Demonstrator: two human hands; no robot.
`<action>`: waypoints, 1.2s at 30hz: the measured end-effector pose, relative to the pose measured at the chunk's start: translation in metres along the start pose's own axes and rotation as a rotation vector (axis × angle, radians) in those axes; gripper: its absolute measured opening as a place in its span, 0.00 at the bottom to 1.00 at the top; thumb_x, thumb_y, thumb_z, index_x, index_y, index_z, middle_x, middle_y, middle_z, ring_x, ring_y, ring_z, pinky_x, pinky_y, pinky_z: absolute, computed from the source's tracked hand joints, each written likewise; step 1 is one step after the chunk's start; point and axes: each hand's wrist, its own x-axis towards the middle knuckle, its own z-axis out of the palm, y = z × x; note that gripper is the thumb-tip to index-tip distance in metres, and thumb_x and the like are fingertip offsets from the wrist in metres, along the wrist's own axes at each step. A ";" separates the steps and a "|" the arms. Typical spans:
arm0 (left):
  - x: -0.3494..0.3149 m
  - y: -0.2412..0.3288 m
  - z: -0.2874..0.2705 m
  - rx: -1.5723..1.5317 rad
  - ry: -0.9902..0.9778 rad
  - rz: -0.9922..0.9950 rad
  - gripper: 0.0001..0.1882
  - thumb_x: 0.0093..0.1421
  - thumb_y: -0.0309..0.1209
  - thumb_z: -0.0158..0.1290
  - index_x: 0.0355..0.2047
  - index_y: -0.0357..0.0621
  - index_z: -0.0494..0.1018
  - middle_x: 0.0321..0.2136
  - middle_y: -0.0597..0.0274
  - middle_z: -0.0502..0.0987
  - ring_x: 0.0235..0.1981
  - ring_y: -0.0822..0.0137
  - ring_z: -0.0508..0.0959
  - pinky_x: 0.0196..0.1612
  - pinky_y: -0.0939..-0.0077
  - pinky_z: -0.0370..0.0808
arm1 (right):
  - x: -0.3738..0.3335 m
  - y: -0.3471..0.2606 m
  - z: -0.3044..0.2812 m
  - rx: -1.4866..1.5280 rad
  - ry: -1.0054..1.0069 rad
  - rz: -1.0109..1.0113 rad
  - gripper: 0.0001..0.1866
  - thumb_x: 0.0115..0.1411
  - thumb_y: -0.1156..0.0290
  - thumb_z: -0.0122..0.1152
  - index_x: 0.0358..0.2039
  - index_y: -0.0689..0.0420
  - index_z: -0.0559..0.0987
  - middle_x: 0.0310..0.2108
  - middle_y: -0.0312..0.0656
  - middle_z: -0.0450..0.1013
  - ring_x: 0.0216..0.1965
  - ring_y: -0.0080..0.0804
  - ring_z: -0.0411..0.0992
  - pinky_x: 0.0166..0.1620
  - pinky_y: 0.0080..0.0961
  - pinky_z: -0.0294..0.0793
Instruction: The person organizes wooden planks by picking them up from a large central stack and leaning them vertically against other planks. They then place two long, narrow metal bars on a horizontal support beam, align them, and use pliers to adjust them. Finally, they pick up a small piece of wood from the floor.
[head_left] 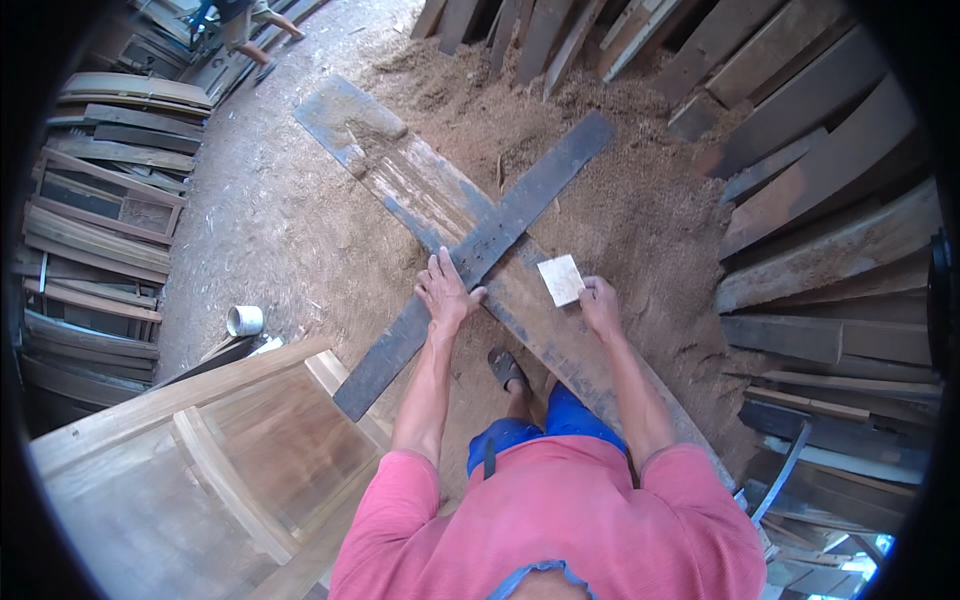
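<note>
A long dark board [545, 185] lies crosswise over a wider, worn plank [560, 320], making an X in front of me. My left hand [446, 292] rests on the dark board near the crossing, its fingers stretched out and spread. To the right, my right hand [600, 308] pinches the corner of a small pale square piece [561, 280], perhaps wood or sandpaper; I cannot tell which. The square is held over the right edge of the wide plank. Sawdust [375, 135] lies heaped on the far end of that plank.
A panelled wooden door [190, 430] lies at the lower left, a white bucket [244, 320] beyond it. Stacked boards [130, 130] line the left side; leaning planks [840, 170] line the right. Sawdust covers the floor [640, 230]. Another person's legs [250, 40] show at the far left.
</note>
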 end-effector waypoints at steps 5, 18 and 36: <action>0.023 -0.011 -0.002 -0.078 -0.052 -0.027 0.52 0.38 0.48 0.72 0.61 0.44 0.61 0.55 0.48 0.63 0.58 0.46 0.62 0.62 0.47 0.59 | 0.028 -0.002 0.018 0.082 -0.028 0.130 0.09 0.59 0.71 0.58 0.37 0.63 0.80 0.28 0.41 0.78 0.29 0.27 0.74 0.36 0.29 0.74; 0.031 -0.023 0.012 -0.197 0.046 0.078 0.50 0.35 0.44 0.73 0.58 0.43 0.63 0.50 0.47 0.66 0.54 0.46 0.64 0.59 0.52 0.62 | 0.077 -0.020 0.058 -0.091 -0.006 0.164 0.10 0.57 0.68 0.62 0.37 0.60 0.81 0.31 0.47 0.81 0.34 0.36 0.80 0.40 0.32 0.77; 0.094 -0.046 -0.003 -0.147 0.070 0.069 0.51 0.37 0.46 0.73 0.60 0.41 0.62 0.52 0.47 0.66 0.57 0.46 0.64 0.61 0.52 0.62 | 0.108 -0.041 0.084 -0.078 -0.023 0.111 0.11 0.55 0.66 0.62 0.34 0.59 0.82 0.31 0.50 0.80 0.35 0.46 0.79 0.40 0.40 0.76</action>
